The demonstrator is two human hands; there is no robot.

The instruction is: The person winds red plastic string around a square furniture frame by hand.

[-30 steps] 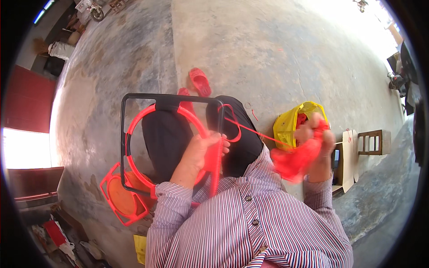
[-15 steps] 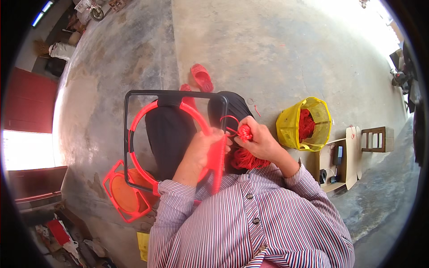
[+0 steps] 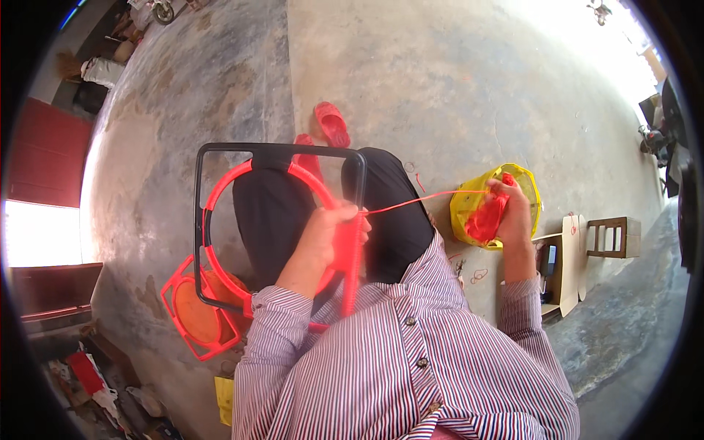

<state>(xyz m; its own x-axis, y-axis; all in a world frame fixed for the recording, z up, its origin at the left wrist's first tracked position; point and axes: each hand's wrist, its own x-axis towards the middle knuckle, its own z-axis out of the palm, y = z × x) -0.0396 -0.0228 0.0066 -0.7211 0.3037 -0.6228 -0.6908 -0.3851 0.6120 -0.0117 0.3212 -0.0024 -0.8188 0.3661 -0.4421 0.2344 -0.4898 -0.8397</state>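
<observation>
A black square frame [image 3: 199, 220] with a round inner ring wrapped in red cord rests over my lap. My left hand [image 3: 323, 235] is closed round its right side, where red wrapping [image 3: 347, 268] covers the bar. Out to the right, my right hand [image 3: 515, 213] grips a bundle of red cord [image 3: 485, 219] in front of the yellow basket [image 3: 466, 192]. A single strand of red cord [image 3: 422, 199] runs almost straight from the frame beside my left fingers to my right hand. Which fingers pinch the strand is blurred.
An orange-red stool [image 3: 199, 312] stands on the floor at my left. Red clogs [image 3: 331, 125] are on my feet or the floor ahead. At right are an open cardboard box [image 3: 570, 264] and a small wooden stool [image 3: 614, 237]. Cord scraps [image 3: 479, 276] lie near my right knee.
My right hand has swung from beside the frame out to the right with the cord bundle, drawing the strand out long. My left hand still grips the frame, which shifted slightly left.
</observation>
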